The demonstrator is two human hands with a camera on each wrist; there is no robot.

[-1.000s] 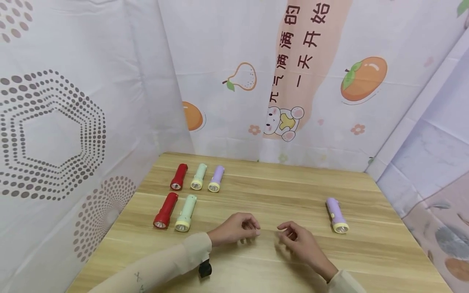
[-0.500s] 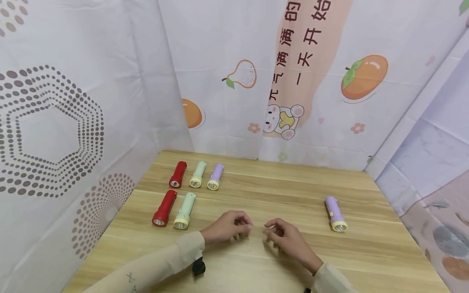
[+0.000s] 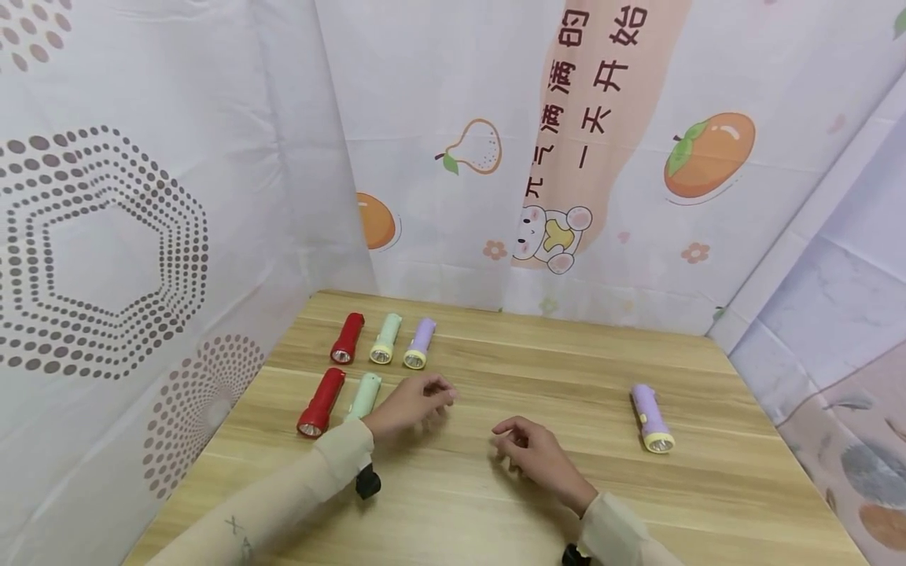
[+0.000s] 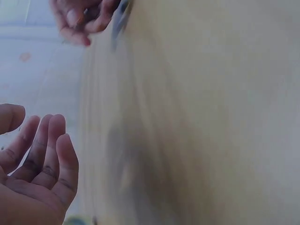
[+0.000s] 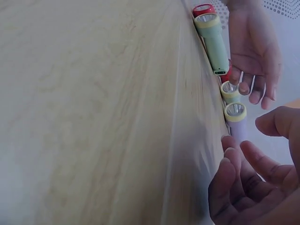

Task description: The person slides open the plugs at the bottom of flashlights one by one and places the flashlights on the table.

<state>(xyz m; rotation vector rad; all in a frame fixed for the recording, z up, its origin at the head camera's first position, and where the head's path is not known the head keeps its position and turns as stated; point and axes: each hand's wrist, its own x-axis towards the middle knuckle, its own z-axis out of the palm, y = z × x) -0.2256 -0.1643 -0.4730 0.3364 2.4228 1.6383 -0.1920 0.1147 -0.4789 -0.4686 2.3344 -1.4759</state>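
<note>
My left hand (image 3: 410,405) hovers over the table beside a green flashlight (image 3: 364,395), whose yellow head is covered by the wrist and sleeve. Its fingers are loosely bent and hold nothing. My right hand (image 3: 536,453) hangs above the middle of the table, relaxed, with nothing in it. To the right of that hand lies a purple flashlight (image 3: 652,418) with a yellow head. A red flashlight (image 3: 322,402) lies left of the near green one. Behind them stand in a row another red flashlight (image 3: 348,338), a second green flashlight (image 3: 385,338) and a second purple flashlight (image 3: 421,343).
The wooden table (image 3: 538,362) is bounded by a patterned curtain (image 3: 425,259) at the back, with further cloth on the left and right sides. A small black object (image 3: 367,481) sits at the left wrist, and another black object (image 3: 576,555) at the right.
My left hand has moved away and to the left, coming in front of the near green flashlight. My right hand has shifted a little left. The flashlights stay in place.
</note>
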